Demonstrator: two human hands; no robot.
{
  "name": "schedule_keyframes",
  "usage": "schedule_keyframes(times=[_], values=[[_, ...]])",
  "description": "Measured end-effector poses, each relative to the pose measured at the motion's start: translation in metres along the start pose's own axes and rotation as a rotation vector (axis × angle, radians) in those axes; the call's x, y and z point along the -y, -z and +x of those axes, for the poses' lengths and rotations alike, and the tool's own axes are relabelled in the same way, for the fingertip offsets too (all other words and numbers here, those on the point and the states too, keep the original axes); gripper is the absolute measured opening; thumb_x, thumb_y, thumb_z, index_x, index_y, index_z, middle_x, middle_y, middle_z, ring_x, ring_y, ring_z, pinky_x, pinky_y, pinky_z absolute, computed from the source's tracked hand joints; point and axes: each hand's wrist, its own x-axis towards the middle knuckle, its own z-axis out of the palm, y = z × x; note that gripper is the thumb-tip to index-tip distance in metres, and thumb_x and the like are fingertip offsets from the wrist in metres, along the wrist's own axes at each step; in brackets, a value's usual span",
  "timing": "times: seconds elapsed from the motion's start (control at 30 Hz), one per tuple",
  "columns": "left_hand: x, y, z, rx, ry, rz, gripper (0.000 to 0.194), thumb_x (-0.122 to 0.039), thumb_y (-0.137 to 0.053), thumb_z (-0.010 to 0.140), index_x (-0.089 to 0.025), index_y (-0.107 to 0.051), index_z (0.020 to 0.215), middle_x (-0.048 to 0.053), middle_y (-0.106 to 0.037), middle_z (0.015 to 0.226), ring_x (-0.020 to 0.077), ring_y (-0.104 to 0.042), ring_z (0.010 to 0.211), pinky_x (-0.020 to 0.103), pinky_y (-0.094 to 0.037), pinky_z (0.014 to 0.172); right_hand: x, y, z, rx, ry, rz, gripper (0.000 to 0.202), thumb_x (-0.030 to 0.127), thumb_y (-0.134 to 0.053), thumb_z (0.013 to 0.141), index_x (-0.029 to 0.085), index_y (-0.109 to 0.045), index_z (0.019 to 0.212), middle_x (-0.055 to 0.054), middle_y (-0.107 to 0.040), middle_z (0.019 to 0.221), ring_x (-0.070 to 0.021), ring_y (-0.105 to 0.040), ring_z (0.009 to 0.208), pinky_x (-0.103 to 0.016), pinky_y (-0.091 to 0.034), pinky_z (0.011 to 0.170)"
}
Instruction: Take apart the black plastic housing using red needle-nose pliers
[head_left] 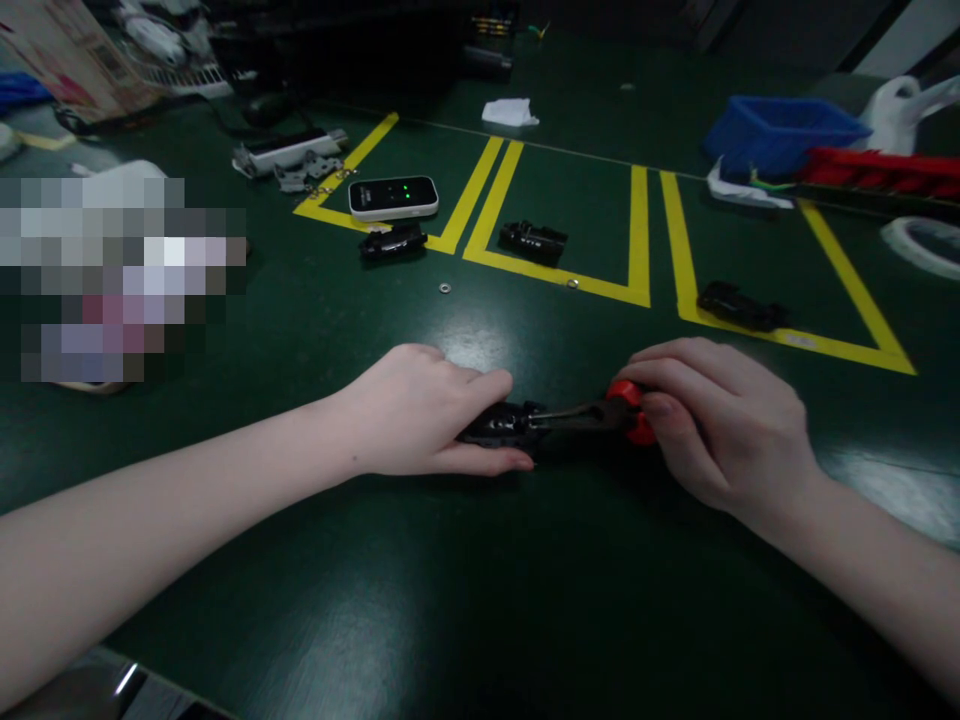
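My left hand (424, 410) is closed around a small black plastic part (502, 425), thumb and fingers on either side of it, low over the green table. In my right hand (724, 425) are needle-nose pliers (600, 413) with red handles, mostly covered by my fingers. The long thin jaws point left and their tips meet the right end of the black part. Whether the tips grip something there is too small to tell. Three similar black parts lie farther back: one at left (392, 242), another in the middle (534, 241), a third at right (742, 306).
Yellow tape (555, 275) marks out boxes on the green table (315, 600). Two small metal rings, one a washer (445, 288), lie beyond my hands. A white device (394, 198) with green lights stands behind. Farther off are a blue bin (784, 135), a red rack (881, 175) and a tape roll (926, 245).
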Motion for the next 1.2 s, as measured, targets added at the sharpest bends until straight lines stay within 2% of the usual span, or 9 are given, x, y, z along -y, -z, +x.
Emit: schedule_keyframes(times=[0.1, 0.57, 0.8, 1.2], values=[[-0.0004, 0.0005, -0.0004, 0.016, -0.004, -0.019, 0.048, -0.065, -0.043, 0.094, -0.018, -0.055, 0.089, -0.001, -0.061, 0.064, 0.0153, -0.053, 0.052, 0.026, -0.031, 0.051, -0.0012, 0.0002, -0.0005, -0.012, -0.03, -0.009, 0.016, 0.023, -0.042, 0.097, 0.02, -0.058, 0.096, -0.009, -0.065, 0.089, -0.0219, -0.061, 0.076, -0.037, -0.048, 0.06], [-0.0001, -0.0005, -0.001, 0.016, -0.01, 0.008, 0.046, -0.065, -0.046, 0.093, -0.019, -0.054, 0.091, -0.001, -0.062, 0.065, 0.016, -0.054, 0.052, 0.026, -0.032, 0.052, -0.0001, -0.0013, 0.0004, 0.023, 0.002, -0.014, 0.019, 0.021, -0.04, 0.098, 0.018, -0.059, 0.094, -0.008, -0.065, 0.087, -0.0182, -0.06, 0.074, -0.033, -0.047, 0.059], [-0.0007, 0.0003, -0.0008, 0.018, 0.0, 0.035, 0.047, -0.065, -0.044, 0.093, -0.019, -0.055, 0.091, -0.001, -0.062, 0.065, 0.0163, -0.054, 0.052, 0.026, -0.03, 0.051, 0.0025, -0.0005, 0.0003, 0.055, -0.023, -0.005, 0.019, 0.021, -0.039, 0.098, 0.02, -0.058, 0.092, -0.008, -0.064, 0.084, -0.0189, -0.058, 0.071, -0.035, -0.047, 0.058], [0.001, 0.0018, -0.0008, 0.039, -0.017, 0.009, 0.042, -0.062, -0.052, 0.092, -0.02, -0.053, 0.093, -0.002, -0.062, 0.067, 0.017, -0.056, 0.054, 0.027, -0.032, 0.053, 0.0023, -0.0002, 0.0016, 0.029, 0.016, -0.063, 0.02, 0.02, -0.04, 0.098, 0.018, -0.059, 0.091, -0.008, -0.065, 0.084, -0.0183, -0.058, 0.07, -0.034, -0.045, 0.057]])
